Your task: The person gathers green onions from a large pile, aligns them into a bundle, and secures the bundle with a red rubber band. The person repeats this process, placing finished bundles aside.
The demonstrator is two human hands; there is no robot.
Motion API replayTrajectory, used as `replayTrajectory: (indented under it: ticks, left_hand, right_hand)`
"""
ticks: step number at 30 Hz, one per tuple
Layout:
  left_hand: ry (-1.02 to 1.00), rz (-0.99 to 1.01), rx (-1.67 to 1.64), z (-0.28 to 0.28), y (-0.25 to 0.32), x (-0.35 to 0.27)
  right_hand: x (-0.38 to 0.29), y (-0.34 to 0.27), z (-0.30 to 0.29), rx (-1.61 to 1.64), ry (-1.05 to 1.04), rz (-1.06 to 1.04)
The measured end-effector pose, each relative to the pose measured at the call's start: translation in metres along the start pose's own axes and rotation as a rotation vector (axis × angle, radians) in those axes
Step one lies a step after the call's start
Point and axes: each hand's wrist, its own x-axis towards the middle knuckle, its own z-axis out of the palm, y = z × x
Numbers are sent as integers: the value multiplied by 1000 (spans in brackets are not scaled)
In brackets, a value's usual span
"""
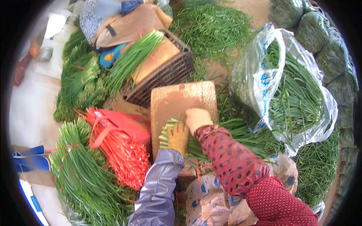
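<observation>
My left hand [178,139], in a yellow glove, lies over the pale cut ends of a bunch of garlic chives [165,136] on a worn, block-like work surface [181,97]. Its fingers are curved down across the stalks. Just right of it, my right hand [199,120] is bent into a loose fist near the block's right side; its fingertips are hidden, so I cannot tell what they hold. Long green leaves [246,135] trail out to the right beneath my right forearm. A red strip tie [198,178] hangs below the block.
Left of the block are a red bag [135,123], many red strip ties [130,161] and tied bunches [84,175]. Beyond stands a plastic crate [167,90] bearing chives [135,59], before another person [133,25]. An open clear bag [261,90] of greens stands right; loose greens [212,25] lie behind.
</observation>
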Motion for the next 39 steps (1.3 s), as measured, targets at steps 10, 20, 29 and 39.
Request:
replayTrajectory:
  ticks: [10, 20, 29, 39]
  left_hand:
    - [99, -8, 27, 4, 3, -13]
    - [33, -48, 85, 16, 1, -3]
    - [-52, -36, 45, -2, 4, -7]
    - [-98, -50, 9, -10, 4, -9]
  right_hand:
    - [-19, 8, -17, 352, 104, 216]
    - [-30, -4, -31, 369, -94, 75]
    - [-12, 16, 8, 345, -78, -38]
    - [-30, -1, -15, 340, -12, 118]
